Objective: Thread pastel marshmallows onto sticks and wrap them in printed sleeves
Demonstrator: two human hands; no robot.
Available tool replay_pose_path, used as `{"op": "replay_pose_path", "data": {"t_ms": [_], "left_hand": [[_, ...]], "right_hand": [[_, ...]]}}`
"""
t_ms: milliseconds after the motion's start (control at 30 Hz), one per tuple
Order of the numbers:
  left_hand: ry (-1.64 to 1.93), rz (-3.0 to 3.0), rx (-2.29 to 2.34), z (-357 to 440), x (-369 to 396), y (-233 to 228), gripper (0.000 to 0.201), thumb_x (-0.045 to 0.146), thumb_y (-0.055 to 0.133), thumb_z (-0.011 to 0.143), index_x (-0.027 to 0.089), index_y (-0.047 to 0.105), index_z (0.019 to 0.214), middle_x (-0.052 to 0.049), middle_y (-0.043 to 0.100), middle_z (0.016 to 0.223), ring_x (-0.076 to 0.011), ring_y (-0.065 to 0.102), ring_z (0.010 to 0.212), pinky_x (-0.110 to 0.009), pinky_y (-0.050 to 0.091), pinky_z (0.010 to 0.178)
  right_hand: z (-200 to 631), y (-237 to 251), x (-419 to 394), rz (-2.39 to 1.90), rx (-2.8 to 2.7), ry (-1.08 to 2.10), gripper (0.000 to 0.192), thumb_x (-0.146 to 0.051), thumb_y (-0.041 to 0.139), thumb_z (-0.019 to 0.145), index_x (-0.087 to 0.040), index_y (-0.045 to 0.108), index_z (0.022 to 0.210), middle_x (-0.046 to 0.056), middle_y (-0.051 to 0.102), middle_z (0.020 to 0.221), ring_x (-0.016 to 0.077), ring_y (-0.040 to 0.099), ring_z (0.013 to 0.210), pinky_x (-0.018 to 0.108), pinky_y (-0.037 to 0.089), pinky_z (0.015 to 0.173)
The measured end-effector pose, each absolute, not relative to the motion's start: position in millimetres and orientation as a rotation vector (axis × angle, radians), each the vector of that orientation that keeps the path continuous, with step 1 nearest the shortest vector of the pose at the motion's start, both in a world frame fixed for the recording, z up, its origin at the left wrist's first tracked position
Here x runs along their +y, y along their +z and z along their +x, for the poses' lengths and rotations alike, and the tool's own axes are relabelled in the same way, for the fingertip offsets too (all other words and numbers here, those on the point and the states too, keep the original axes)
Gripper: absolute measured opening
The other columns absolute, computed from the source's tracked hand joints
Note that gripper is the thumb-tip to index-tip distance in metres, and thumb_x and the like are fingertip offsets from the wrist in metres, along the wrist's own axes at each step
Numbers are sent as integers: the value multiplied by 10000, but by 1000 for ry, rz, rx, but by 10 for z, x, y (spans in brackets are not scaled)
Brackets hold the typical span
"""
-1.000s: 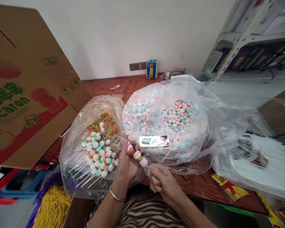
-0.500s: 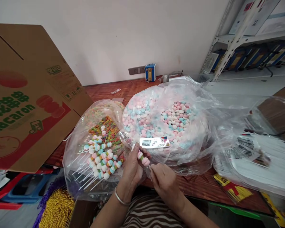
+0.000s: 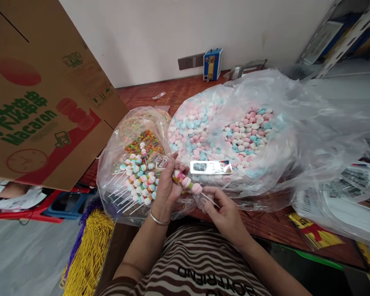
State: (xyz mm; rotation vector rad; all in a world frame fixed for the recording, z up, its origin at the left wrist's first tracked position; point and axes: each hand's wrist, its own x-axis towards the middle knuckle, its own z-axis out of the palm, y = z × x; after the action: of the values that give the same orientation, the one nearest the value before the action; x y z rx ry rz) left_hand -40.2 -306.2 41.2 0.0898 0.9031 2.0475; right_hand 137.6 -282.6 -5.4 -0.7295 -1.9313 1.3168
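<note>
In my left hand (image 3: pixel 166 187) is a marshmallow skewer (image 3: pixel 187 182), its pink and white pieces strung with small coloured rings and running toward the right. Clear film shows around it. My right hand (image 3: pixel 226 216) pinches the lower end, by the white stick (image 3: pixel 212 200) and the edge of the clear film. Left of my hands, several finished-looking marshmallow skewers (image 3: pixel 142 181) lie piled with their sticks toward the front left. A printed wrapper (image 3: pixel 211 167) rests just beyond my fingers, on the plastic bag.
A big clear bag of pastel marshmallows (image 3: pixel 249 131) fills the table's middle. Behind the skewers is a bag of coloured rings (image 3: pixel 146 139). A cardboard box (image 3: pixel 49 94) stands at left. Clear wrappers (image 3: pixel 351 185) are stacked at right. Gold tassels (image 3: pixel 94 250) hang below.
My view has tilted down. The right hand has turned from a closed grip to a fingertip pinch, so the white stick shows. My left hand keeps hold of the skewer.
</note>
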Motion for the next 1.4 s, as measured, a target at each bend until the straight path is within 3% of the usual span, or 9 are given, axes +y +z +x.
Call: {"op": "replay_pose_path", "data": {"t_ms": [200,333,467,567,800,967,1067,1233,1400], "left_hand": [[2054,-3,929,-296,-3023,436,219,252,812,811,156,684,960,67,534,661,-38,512,544,-194,517,631],[2018,19,858,-260,-3036,410,223,265,789,845,153,680,1005,83,465,621,-38,474,532,-198,515,641],[1970,68,762,-256,-3051,378,171,296,724,911,157,678,998,79,437,610,-43,452,520,-199,514,637],[1953,76,738,-234,-3057,362,150,293,695,933,151,675,976,67,461,625,-46,465,526,-190,503,610],[1882,-101,925,-164,-3023,350,169,290,633,966,123,655,953,37,518,640,-73,532,537,-209,495,600],[1851,-152,987,-195,-3023,304,223,353,636,960,131,655,949,24,547,653,-85,535,529,-228,499,586],[1833,-106,951,-167,-3032,272,199,333,674,932,137,647,917,31,538,642,-89,550,544,-228,503,593],[1773,16,842,-87,-3061,216,289,418,740,876,147,641,881,24,575,672,-111,627,634,-250,548,694],[1790,176,848,-209,-3130,174,415,435,790,828,187,671,1140,-75,726,1065,-203,718,977,-321,573,871]], "right_hand": [[1452,-165,-2844,-573,-2158,444,147,-132,572,962,-171,701,1021,39,687,713,162,598,631,287,428,633],[1475,-105,-2869,-661,-2069,991,170,-237,527,1013,-184,680,962,12,674,721,133,586,618,254,432,609],[1476,-37,-2892,-818,-1801,1728,326,-423,477,1034,-197,634,858,-65,443,543,102,382,469,235,307,461],[1452,-40,-2902,-816,-1757,1832,362,-448,433,1047,-195,627,876,-86,357,508,100,307,433,239,250,424],[1413,-147,-2859,-328,-2243,275,113,-110,540,991,-135,650,981,-6,587,611,144,492,572,324,342,612],[1445,-200,-2801,-244,-2296,69,155,-91,551,984,-93,631,1116,11,605,633,166,495,598,344,337,621],[1432,-202,-2823,-351,-2242,305,116,-111,554,983,-147,649,1040,5,611,649,152,501,598,326,342,613],[1371,-204,-2905,-799,-1741,1583,239,-368,544,1009,-198,626,863,-35,537,617,110,455,531,256,339,514],[1342,-214,-2892,-826,-1104,2136,317,-490,734,853,-189,648,800,-102,361,489,62,271,422,229,223,445]]}}
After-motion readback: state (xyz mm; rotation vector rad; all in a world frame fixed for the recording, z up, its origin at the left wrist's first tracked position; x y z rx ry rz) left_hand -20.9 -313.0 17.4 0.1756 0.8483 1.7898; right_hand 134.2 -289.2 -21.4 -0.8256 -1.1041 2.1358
